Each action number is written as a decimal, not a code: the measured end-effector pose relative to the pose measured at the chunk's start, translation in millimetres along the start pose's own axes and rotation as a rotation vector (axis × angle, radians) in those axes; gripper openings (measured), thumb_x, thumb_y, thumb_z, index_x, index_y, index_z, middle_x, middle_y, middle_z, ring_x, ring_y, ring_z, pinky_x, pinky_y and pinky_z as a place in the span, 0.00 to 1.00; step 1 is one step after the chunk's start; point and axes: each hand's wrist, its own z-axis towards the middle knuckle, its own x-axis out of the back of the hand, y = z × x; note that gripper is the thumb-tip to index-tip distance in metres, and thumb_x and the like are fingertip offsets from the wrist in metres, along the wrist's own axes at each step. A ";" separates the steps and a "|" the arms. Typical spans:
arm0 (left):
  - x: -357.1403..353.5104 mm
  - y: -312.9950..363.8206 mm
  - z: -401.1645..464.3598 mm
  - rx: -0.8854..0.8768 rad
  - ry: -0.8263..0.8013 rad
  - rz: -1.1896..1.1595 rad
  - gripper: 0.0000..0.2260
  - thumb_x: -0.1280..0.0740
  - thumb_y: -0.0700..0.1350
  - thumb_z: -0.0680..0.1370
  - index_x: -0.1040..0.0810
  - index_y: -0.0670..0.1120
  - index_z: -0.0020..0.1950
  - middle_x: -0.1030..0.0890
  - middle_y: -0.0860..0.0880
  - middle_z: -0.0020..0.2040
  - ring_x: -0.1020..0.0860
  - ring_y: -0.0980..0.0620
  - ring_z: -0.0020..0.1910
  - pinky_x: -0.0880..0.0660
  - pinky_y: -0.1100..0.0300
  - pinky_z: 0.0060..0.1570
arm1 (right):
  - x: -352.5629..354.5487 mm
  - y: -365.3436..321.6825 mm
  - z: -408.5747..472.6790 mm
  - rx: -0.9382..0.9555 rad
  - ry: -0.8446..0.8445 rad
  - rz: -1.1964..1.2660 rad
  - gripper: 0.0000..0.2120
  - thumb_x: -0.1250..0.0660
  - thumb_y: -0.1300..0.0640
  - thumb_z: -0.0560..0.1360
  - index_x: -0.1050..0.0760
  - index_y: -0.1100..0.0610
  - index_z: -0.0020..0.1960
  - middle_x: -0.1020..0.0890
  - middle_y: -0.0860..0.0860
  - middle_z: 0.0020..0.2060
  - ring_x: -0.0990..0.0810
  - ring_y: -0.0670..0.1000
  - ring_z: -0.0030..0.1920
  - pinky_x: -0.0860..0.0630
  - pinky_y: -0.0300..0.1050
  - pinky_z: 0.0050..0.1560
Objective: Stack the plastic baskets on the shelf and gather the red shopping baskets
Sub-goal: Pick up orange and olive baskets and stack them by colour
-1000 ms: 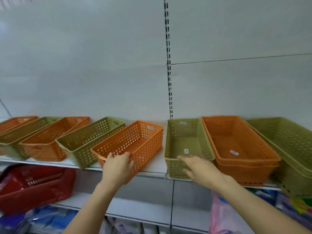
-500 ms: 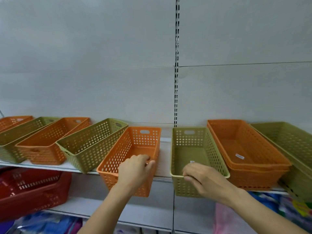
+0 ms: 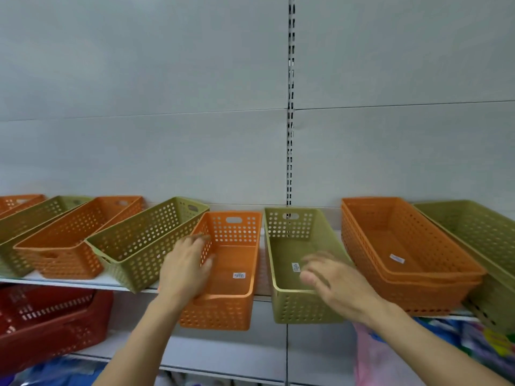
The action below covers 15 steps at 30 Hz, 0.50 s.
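Two hands at two baskets on the shelf (image 3: 69,284).
Left hand (image 3: 185,267) rests open on the orange basket (image 3: 237,263); right hand (image 3: 334,282), blurred, fingers spread over the green basket (image 3: 289,246).

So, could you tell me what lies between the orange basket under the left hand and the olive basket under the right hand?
Only a bare strip of white shelf separates the orange basket from the olive basket, seen in the head view.

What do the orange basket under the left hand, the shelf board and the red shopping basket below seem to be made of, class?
Orange basket: moulded plastic by the look, matte, with punched round holes and a cut-out handle slot. Shelf board: probably painted metal, smooth white with a thin edge; the look leaves this open. Red shopping basket: likely glossier plastic with slotted walls, though blurred.
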 end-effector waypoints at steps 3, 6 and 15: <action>3.6 -21.5 10.2 0.192 -0.176 -0.049 0.28 0.35 0.52 0.78 0.38 0.46 0.75 0.27 0.43 0.70 0.28 0.42 0.67 0.29 0.47 0.63 | 12.2 18.6 11.9 -0.363 0.006 0.003 0.29 0.48 0.39 0.78 0.41 0.52 0.75 0.40 0.49 0.75 0.46 0.51 0.76 0.45 0.54 0.74; 2.7 -33.8 17.2 0.343 -0.307 -0.195 0.26 0.35 0.49 0.79 0.38 0.46 0.75 0.24 0.41 0.66 0.23 0.40 0.62 0.26 0.48 0.62 | 17.3 29.3 25.3 -0.629 -0.140 0.050 0.30 0.44 0.51 0.80 0.51 0.60 0.77 0.43 0.58 0.76 0.41 0.58 0.75 0.41 0.51 0.72; 1.2 -55.6 10.9 0.345 -0.271 -0.387 0.18 0.38 0.38 0.76 0.23 0.51 0.63 0.16 0.45 0.54 0.18 0.45 0.53 0.23 0.48 0.58 | 11.5 25.2 32.6 -0.705 0.055 0.065 0.11 0.41 0.60 0.76 0.27 0.59 0.58 0.20 0.56 0.46 0.21 0.56 0.43 0.24 0.49 0.43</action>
